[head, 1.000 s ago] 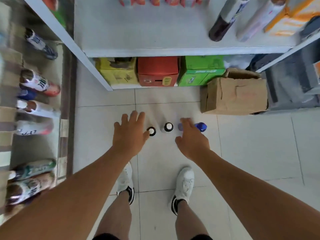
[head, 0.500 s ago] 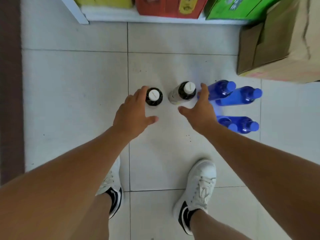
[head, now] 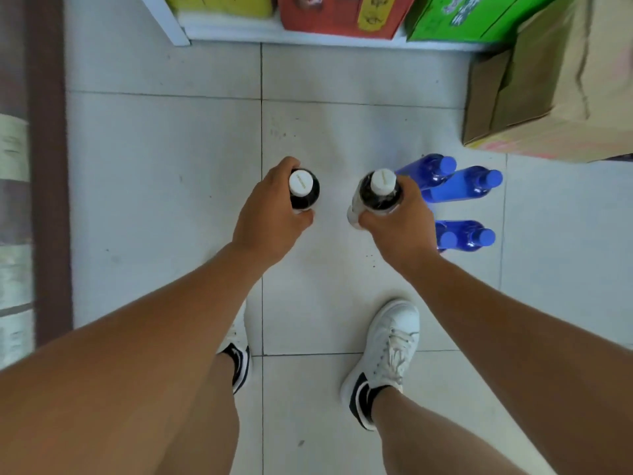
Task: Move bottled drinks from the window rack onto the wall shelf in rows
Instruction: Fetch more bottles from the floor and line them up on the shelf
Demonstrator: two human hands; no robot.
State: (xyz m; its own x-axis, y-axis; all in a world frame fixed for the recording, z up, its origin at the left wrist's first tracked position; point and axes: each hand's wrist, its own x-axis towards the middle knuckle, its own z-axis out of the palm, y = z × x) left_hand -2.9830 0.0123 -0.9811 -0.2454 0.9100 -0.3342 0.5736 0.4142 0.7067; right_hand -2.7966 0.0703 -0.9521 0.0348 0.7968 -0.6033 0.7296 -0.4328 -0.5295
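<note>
The left grip [head: 270, 217] curls round one dark bottle [head: 302, 183], the right grip [head: 404, 228] round a second dark bottle [head: 383, 182], both at the shoulders; they are likely full, heavyish and slick.

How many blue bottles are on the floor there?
4, clustered right of the right hand: far-left blue bottle, far-right blue bottle, near-left blue bottle, near-right blue bottle. The hand may hide more.
</note>
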